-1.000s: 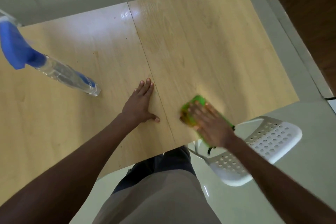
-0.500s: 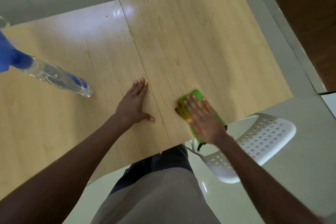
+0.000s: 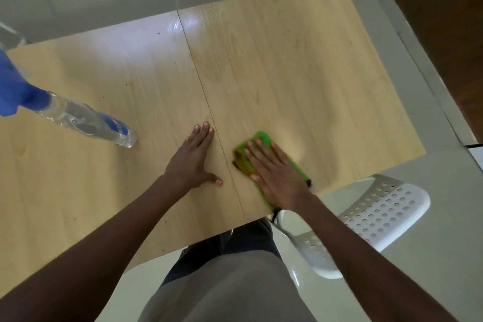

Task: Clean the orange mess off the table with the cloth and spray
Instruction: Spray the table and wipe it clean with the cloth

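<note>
Head view: spray bottle (image 3: 86,123) stands on the left of the table (image 3: 300,73). Left hand (image 3: 192,162) lies flat, fingers straight. Right hand (image 3: 277,175), fingers straight, presses the green cloth (image 3: 264,138), stained orange, near the near edge.

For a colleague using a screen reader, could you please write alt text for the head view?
A person's right hand presses a green cloth, stained orange, flat on a wooden table near its front edge. The left hand rests flat beside it; a spray bottle stands at left, a white chair at right.
</note>
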